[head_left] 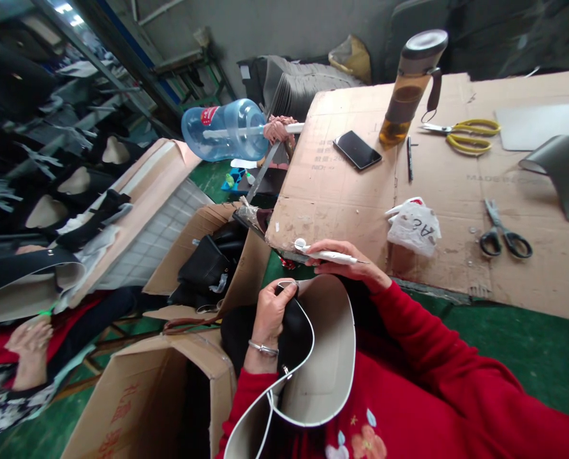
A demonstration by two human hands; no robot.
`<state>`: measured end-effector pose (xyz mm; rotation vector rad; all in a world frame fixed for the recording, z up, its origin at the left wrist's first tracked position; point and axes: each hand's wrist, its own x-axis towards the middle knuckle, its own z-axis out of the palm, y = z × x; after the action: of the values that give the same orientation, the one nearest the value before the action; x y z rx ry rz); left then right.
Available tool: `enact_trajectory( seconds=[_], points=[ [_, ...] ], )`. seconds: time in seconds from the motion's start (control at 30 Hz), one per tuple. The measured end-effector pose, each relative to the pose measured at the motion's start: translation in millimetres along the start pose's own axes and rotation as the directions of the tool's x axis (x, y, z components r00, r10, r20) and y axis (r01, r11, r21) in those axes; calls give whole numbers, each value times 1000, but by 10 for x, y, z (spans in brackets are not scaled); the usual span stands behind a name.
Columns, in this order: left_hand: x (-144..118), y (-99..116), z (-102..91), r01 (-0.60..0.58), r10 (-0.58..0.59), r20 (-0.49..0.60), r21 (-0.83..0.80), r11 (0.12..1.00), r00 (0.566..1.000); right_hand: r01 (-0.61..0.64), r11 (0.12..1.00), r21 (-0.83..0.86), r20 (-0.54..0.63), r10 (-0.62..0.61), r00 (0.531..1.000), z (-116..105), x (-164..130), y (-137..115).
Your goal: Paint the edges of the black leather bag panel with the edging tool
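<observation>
My left hand (270, 313), a metal bangle at its wrist, is closed on the edge of a black bag (296, 335) with a pale beige inside and white-edged panels. The bag rests against my lap, its open side turned up. A small metal fitting shows on its edge. My right hand (354, 258) is just above the bag at the table's edge. Its fingers are closed on a slim white pen-like tool (335, 257) with a thin dark tip pointing right. A round white piece (300, 244) lies by its other end; I cannot tell whether they are joined.
On the cardboard-covered table (332, 217) lie a phone (357, 150), a bottle (409, 89), a pen (409, 159), yellow-handled snips (471, 135), black-handled scissors (504, 236) and a crumpled plastic bag (414, 226). Cardboard boxes (155, 382) stand left. Another person's hand (32, 347) is at far left.
</observation>
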<state>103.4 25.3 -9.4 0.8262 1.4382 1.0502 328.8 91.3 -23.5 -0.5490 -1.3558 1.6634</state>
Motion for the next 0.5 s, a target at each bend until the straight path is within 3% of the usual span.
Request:
enact_trajectory(
  seconds=[0.13, 0.23, 0.5],
  points=[
    [-8, 10, -3, -26, 26, -34, 12, 1000, 999, 54, 981, -189, 98, -36, 995, -3, 9, -37],
    [-9, 14, -4, -22, 22, -38, 19, 1000, 999, 71, 961, -267, 90, -49, 995, -4, 18, -35],
    [-5, 13, -26, -21, 18, 87, 30, 999, 996, 124, 931, -344, 68, -107, 992, -29, 16, 6]
  ],
)
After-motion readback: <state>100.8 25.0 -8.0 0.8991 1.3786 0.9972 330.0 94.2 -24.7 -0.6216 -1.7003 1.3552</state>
